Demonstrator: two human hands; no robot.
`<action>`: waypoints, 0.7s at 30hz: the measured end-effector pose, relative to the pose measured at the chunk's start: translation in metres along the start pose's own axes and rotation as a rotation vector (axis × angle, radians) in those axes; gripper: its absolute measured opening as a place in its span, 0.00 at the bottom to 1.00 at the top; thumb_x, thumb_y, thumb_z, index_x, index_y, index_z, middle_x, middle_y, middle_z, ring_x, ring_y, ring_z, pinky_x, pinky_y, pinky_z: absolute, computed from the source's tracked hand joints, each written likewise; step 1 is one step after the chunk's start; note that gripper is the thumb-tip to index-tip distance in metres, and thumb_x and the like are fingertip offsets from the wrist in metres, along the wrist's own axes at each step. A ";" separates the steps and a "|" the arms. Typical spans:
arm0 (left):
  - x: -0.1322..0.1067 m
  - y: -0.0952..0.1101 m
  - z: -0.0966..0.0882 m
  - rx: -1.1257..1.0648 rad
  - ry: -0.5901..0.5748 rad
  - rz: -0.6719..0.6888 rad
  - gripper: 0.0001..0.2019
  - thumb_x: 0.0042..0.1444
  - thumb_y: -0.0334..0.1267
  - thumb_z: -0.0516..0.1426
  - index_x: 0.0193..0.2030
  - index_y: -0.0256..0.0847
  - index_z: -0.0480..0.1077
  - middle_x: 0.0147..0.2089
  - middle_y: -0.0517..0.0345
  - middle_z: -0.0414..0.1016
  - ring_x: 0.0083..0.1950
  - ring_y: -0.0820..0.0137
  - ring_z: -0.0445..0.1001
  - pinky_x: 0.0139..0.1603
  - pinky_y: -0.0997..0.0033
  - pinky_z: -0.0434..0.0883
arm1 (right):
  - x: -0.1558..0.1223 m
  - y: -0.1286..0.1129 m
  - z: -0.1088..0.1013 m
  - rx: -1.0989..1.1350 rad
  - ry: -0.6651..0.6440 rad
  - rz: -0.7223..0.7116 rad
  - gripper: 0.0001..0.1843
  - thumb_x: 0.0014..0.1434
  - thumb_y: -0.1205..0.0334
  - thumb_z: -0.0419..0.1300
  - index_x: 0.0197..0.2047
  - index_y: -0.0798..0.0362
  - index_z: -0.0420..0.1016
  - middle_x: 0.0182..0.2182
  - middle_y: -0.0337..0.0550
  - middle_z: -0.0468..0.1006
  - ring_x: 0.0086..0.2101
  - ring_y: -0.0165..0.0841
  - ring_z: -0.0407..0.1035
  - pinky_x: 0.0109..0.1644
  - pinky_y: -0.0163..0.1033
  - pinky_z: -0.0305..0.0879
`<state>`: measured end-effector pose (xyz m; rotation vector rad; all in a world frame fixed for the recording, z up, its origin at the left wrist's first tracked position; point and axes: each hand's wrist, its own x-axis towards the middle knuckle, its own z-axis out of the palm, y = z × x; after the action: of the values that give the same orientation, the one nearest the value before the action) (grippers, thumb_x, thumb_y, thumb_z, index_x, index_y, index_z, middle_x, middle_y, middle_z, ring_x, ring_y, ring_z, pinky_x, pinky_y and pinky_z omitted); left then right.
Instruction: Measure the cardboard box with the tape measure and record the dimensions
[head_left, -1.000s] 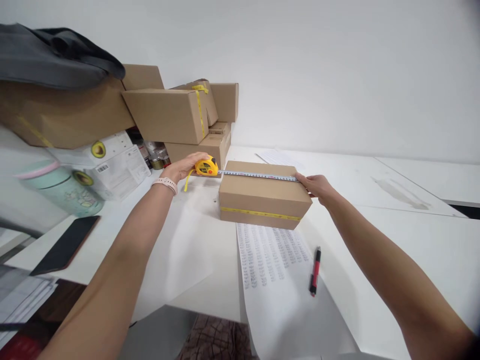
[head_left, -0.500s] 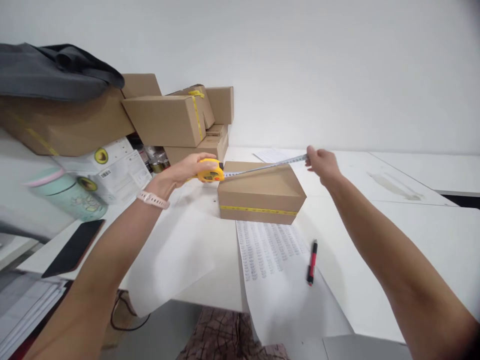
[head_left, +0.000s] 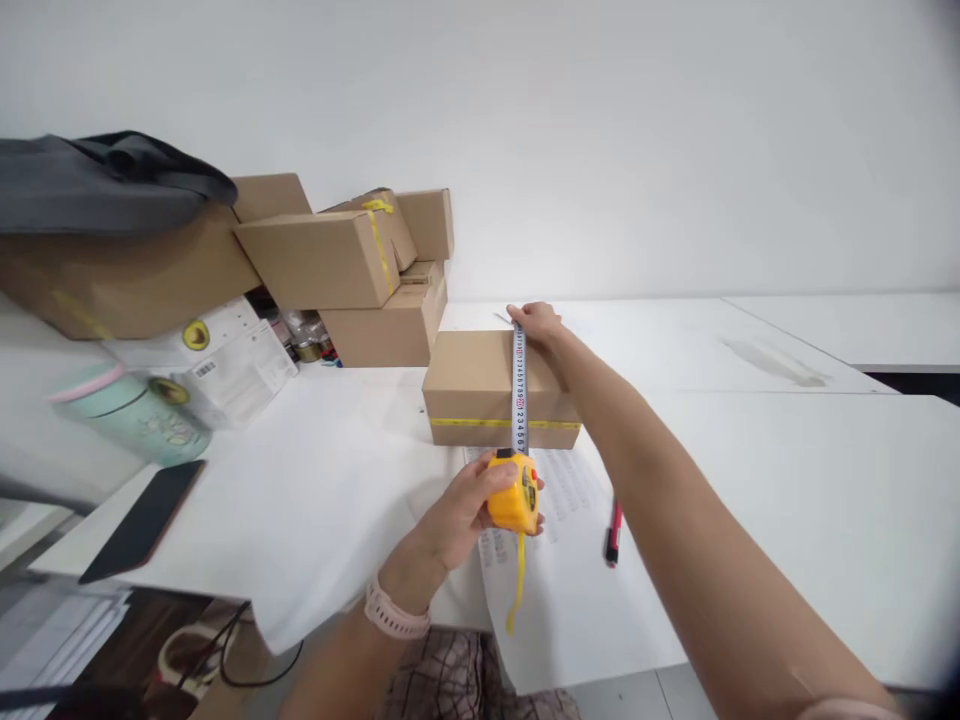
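My left hand is closed around the yellow case of a tape measure, in front of a cardboard box. A yellow strap dangles from the case. The silver blade, marked with black and red numbers, runs from the case up the box's near side and across its top. At the box's far edge my right hand pinches the blade near its end. Yellow tape circles the box's lower part. A printed sheet lies partly under the box, with a red and black pen on it, partly hidden by my right arm.
Stacked cardboard boxes stand at the back left against the wall, beside a grey bag. A mint bottle, a white box with avocado pictures and a dark flat phone-like object are at the left edge.
Both hands have turned the tape measure from lying left to right over the box to running front to back. My left hand came down towards me; my right hand moved left to the far edge.
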<state>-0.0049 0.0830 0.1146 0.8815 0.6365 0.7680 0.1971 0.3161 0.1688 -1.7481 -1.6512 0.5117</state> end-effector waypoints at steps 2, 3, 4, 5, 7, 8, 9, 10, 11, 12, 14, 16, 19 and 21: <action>0.005 0.010 0.002 -0.014 0.016 -0.008 0.24 0.51 0.54 0.68 0.45 0.37 0.72 0.45 0.49 0.77 0.36 0.63 0.80 0.43 0.58 0.77 | 0.006 0.003 0.003 -0.018 0.011 0.058 0.23 0.64 0.37 0.53 0.37 0.49 0.73 0.43 0.55 0.80 0.50 0.48 0.69 0.54 0.54 0.65; 0.008 0.014 0.005 -0.020 0.022 -0.016 0.24 0.52 0.55 0.67 0.45 0.37 0.73 0.45 0.48 0.77 0.36 0.63 0.80 0.43 0.57 0.77 | 0.008 0.004 0.004 -0.026 0.012 0.084 0.23 0.63 0.37 0.54 0.37 0.49 0.73 0.43 0.55 0.80 0.50 0.49 0.69 0.54 0.54 0.65; 0.009 0.017 0.007 -0.028 0.029 -0.025 0.25 0.52 0.56 0.67 0.46 0.36 0.73 0.45 0.48 0.78 0.35 0.63 0.80 0.43 0.57 0.77 | 0.008 0.006 0.005 -0.029 0.003 0.096 0.22 0.62 0.37 0.56 0.37 0.49 0.73 0.43 0.54 0.80 0.49 0.49 0.70 0.54 0.54 0.65; 0.010 0.018 0.010 -0.037 0.039 -0.034 0.26 0.53 0.57 0.66 0.47 0.35 0.73 0.44 0.47 0.78 0.35 0.63 0.80 0.43 0.57 0.77 | 0.007 0.008 0.005 -0.027 -0.011 0.101 0.22 0.62 0.37 0.57 0.37 0.48 0.73 0.43 0.54 0.80 0.48 0.48 0.70 0.54 0.54 0.65; 0.009 0.015 0.016 -0.059 0.052 -0.051 0.26 0.53 0.57 0.66 0.46 0.35 0.73 0.44 0.48 0.78 0.34 0.62 0.80 0.42 0.57 0.77 | 0.002 0.011 0.005 -0.008 -0.044 0.094 0.21 0.62 0.37 0.57 0.38 0.47 0.73 0.41 0.51 0.80 0.46 0.47 0.71 0.52 0.53 0.66; 0.008 0.013 0.019 -0.070 0.052 -0.055 0.26 0.53 0.57 0.66 0.46 0.35 0.73 0.43 0.48 0.78 0.34 0.62 0.80 0.42 0.57 0.77 | -0.001 0.012 0.004 0.007 -0.056 0.082 0.21 0.62 0.37 0.57 0.39 0.47 0.73 0.40 0.50 0.80 0.45 0.46 0.71 0.51 0.52 0.66; 0.006 0.010 0.021 -0.082 0.053 -0.055 0.26 0.52 0.57 0.66 0.46 0.35 0.73 0.43 0.48 0.78 0.35 0.62 0.80 0.42 0.57 0.77 | -0.005 0.013 0.003 0.022 -0.064 0.067 0.20 0.63 0.38 0.56 0.40 0.46 0.72 0.39 0.49 0.80 0.44 0.45 0.71 0.50 0.52 0.66; 0.004 0.007 0.023 -0.093 0.053 -0.053 0.26 0.52 0.57 0.67 0.46 0.36 0.73 0.43 0.49 0.77 0.35 0.62 0.80 0.41 0.57 0.78 | -0.008 0.014 0.002 0.033 -0.067 0.052 0.20 0.64 0.38 0.55 0.41 0.46 0.72 0.38 0.48 0.80 0.43 0.45 0.71 0.49 0.51 0.66; 0.002 0.004 0.025 -0.105 0.055 -0.049 0.25 0.52 0.56 0.67 0.46 0.37 0.73 0.44 0.50 0.77 0.35 0.62 0.80 0.41 0.57 0.78 | -0.011 0.013 0.000 0.038 -0.070 0.039 0.20 0.65 0.38 0.54 0.41 0.46 0.72 0.38 0.48 0.80 0.42 0.44 0.71 0.48 0.51 0.66; 0.001 0.001 0.026 -0.115 0.060 -0.045 0.25 0.52 0.56 0.67 0.46 0.38 0.73 0.44 0.50 0.77 0.35 0.62 0.81 0.41 0.57 0.78 | -0.013 0.012 -0.001 0.037 -0.074 0.030 0.20 0.65 0.39 0.54 0.41 0.46 0.71 0.38 0.49 0.80 0.42 0.45 0.71 0.47 0.52 0.66; 0.001 -0.002 0.028 -0.131 0.068 -0.037 0.24 0.51 0.56 0.67 0.45 0.39 0.73 0.43 0.52 0.77 0.35 0.62 0.81 0.42 0.57 0.78 | -0.015 0.009 -0.002 0.032 -0.080 0.031 0.19 0.65 0.39 0.54 0.41 0.46 0.71 0.38 0.49 0.79 0.41 0.45 0.72 0.46 0.53 0.66; 0.002 -0.003 0.029 -0.143 0.066 -0.033 0.24 0.50 0.57 0.68 0.44 0.39 0.73 0.42 0.53 0.76 0.35 0.62 0.81 0.42 0.57 0.79 | -0.017 0.005 -0.003 0.027 -0.078 0.036 0.19 0.64 0.38 0.54 0.41 0.45 0.70 0.38 0.50 0.79 0.41 0.46 0.72 0.46 0.54 0.66; 0.003 0.000 0.031 -0.147 0.064 -0.038 0.24 0.50 0.57 0.67 0.44 0.40 0.73 0.41 0.53 0.76 0.34 0.63 0.80 0.40 0.57 0.79 | -0.029 0.002 -0.005 0.055 -0.047 -0.013 0.22 0.64 0.35 0.53 0.42 0.45 0.70 0.38 0.50 0.79 0.42 0.47 0.71 0.48 0.54 0.66; 0.000 0.002 0.030 -0.114 0.062 -0.022 0.24 0.52 0.57 0.66 0.44 0.40 0.73 0.42 0.53 0.76 0.34 0.63 0.79 0.38 0.58 0.78 | -0.046 0.005 -0.008 0.116 -0.026 -0.066 0.26 0.65 0.32 0.49 0.44 0.45 0.70 0.39 0.50 0.79 0.43 0.46 0.71 0.50 0.54 0.66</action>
<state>0.0172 0.0711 0.1313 0.7482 0.6498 0.8068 0.2008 0.2694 0.1638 -1.6039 -1.6578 0.5903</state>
